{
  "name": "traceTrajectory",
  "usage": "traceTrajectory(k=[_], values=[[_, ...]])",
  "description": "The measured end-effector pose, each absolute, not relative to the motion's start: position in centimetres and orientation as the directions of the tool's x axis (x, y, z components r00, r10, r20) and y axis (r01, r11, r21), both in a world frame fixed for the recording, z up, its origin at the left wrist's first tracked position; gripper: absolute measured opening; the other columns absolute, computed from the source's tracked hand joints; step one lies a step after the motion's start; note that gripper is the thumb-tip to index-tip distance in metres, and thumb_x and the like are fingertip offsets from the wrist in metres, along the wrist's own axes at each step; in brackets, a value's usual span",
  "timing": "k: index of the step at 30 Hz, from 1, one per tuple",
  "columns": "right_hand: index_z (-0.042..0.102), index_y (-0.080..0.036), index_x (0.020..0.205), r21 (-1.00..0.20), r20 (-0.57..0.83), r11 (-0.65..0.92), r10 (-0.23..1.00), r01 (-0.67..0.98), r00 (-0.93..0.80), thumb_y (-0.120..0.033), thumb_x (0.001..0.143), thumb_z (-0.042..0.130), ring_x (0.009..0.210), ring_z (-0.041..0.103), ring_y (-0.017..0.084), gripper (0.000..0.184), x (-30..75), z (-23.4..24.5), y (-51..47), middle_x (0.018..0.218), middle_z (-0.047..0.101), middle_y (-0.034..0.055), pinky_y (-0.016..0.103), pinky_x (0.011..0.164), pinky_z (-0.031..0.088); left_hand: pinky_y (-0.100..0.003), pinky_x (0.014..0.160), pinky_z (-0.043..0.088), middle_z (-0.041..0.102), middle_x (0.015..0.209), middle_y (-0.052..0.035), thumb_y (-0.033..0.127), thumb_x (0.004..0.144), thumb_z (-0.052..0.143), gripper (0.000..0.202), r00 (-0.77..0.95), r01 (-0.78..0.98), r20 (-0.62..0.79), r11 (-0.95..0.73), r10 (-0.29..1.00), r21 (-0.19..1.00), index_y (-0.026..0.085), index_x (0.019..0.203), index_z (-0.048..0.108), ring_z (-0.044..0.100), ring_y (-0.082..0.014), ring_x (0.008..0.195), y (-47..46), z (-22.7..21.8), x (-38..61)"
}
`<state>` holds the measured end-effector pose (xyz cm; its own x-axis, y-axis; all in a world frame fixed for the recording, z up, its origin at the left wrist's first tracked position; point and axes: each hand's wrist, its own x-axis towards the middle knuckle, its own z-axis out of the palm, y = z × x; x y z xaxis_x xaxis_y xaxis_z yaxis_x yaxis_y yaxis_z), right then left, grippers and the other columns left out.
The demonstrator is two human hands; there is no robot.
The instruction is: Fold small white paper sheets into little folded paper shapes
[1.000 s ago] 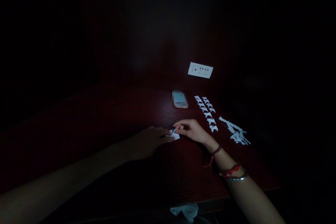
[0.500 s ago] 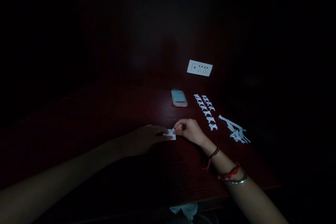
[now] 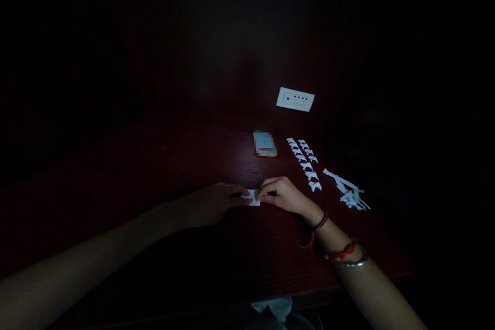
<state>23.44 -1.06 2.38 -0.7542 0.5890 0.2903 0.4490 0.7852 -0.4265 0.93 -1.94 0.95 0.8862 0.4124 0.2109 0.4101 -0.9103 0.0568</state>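
Note:
A small white piece of folded paper (image 3: 253,202) lies on the dark red table between my hands. My left hand (image 3: 220,201) reaches in from the left, its thumb and fingers holding the paper's left side down. From the right, my right hand (image 3: 285,196) pinches at the paper's right side with thumb and bent fingers. Dim light hides the fold's fine detail. Beyond my right hand, several small folded white papers (image 3: 305,166) lie in two slanting rows. Further right rests a loose heap of white paper strips (image 3: 352,198).
A pale blue, blurred-out flat rectangle (image 3: 264,143) lies towards the back of the table (image 3: 185,165). A white socket plate (image 3: 295,99) is on the wall behind. Below the front edge shows something pale and crumpled (image 3: 280,309). The surroundings are very dark.
The paper's raised corner has come down flatter under my right fingers. My right hand has shifted slightly, its fingers now pointing lower, while my left hand stays nearly in place.

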Motion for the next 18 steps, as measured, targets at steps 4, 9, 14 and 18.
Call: traceTrajectory(k=[4,9,14,18], values=[[0.062,-0.015,0.079,-0.353,0.288,0.824,0.546,0.442,-0.787,-0.016,0.077,0.047,0.073,0.054,0.010,0.015,23.51,2.31,-0.96,0.080,0.059,0.0030,0.020,0.069,0.040,-0.034,0.088,0.028,0.035,0.124,-0.0017,0.000,0.068,0.038,0.058,0.882,0.410,0.230,-0.910,0.412,0.061,0.028,0.119,0.035,0.037,-0.0188,0.107,-2.16,1.19,1.12],[0.062,-0.015,0.081,-0.289,0.280,0.846,0.522,0.448,-0.805,-0.012,0.077,0.044,0.075,0.054,0.010,0.018,23.44,2.47,-0.99,0.082,0.059,0.0032,0.021,0.071,0.040,-0.033,0.089,0.026,0.036,0.124,0.0007,0.000,0.071,0.037,0.058,0.893,0.385,0.230,-0.921,0.388,0.059,0.029,0.120,0.032,0.032,-0.0169,0.112,-2.20,1.46,1.36],[0.062,-0.015,0.085,-0.263,0.250,0.851,0.515,0.454,-0.820,-0.010,0.076,0.044,0.078,0.054,0.010,0.021,23.54,2.74,-1.16,0.085,0.059,0.0034,0.021,0.074,0.040,-0.032,0.090,0.024,0.038,0.123,-0.0014,0.003,0.075,0.038,0.051,0.902,0.382,0.202,-0.923,0.382,0.044,0.025,0.121,0.031,0.031,-0.0170,0.113,-1.97,1.28,1.34],[0.062,-0.016,0.086,-0.263,0.239,0.846,0.524,0.465,-0.818,-0.008,0.075,0.043,0.080,0.054,0.010,0.023,23.63,2.79,-1.31,0.089,0.058,0.0031,0.021,0.075,0.040,-0.032,0.090,0.025,0.039,0.123,-0.0027,0.005,0.077,0.037,0.047,0.902,0.369,0.224,-0.929,0.368,0.039,0.024,0.120,0.032,0.032,-0.0172,0.112,-2.12,1.27,1.41]])
